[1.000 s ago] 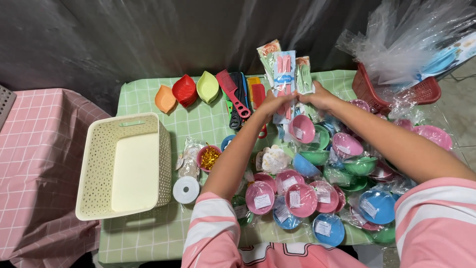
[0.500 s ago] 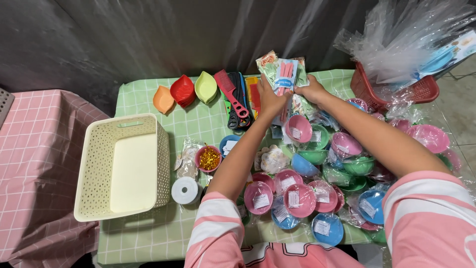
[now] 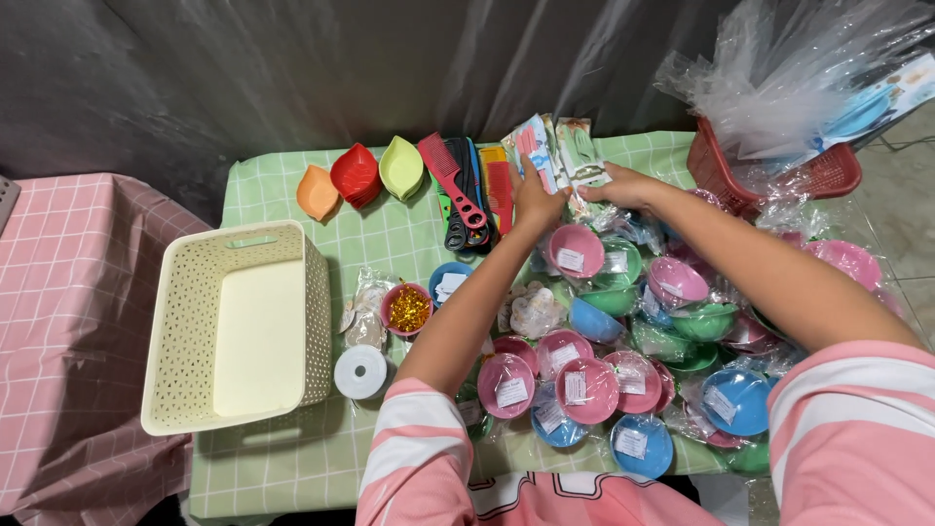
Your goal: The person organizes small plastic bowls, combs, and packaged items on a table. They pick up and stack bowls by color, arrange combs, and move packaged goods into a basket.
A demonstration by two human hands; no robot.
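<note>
Both hands hold a fanned bunch of flat packets at the far edge of the table, above the pile of bowls; each packet is a narrow printed card in clear wrap, with small pink, blue and green items showing through, and at least three can be told apart. The left hand is curled shut around the lower left of the bunch, while the right hand pinches its lower right side with the fingers partly bent. To the left of the packets lie several combs in red, black, blue and orange, overlapping so the exact number cannot be told. Beyond them stand three leaf-shaped dishes, one orange, one red, one pale green. Under the arms sits a heap of wrapped plastic bowls in pink, blue and green, well over a dozen, each with a white label. One cream perforated basket stands empty at the left, with one roll of white tape just beside it and one small pink cup of gold bits near. A red basket at the far right holds crumpled clear plastic. The table wears a green checked cloth; a pink checked cloth covers the surface at the left, and a dark sheet hangs behind.
</note>
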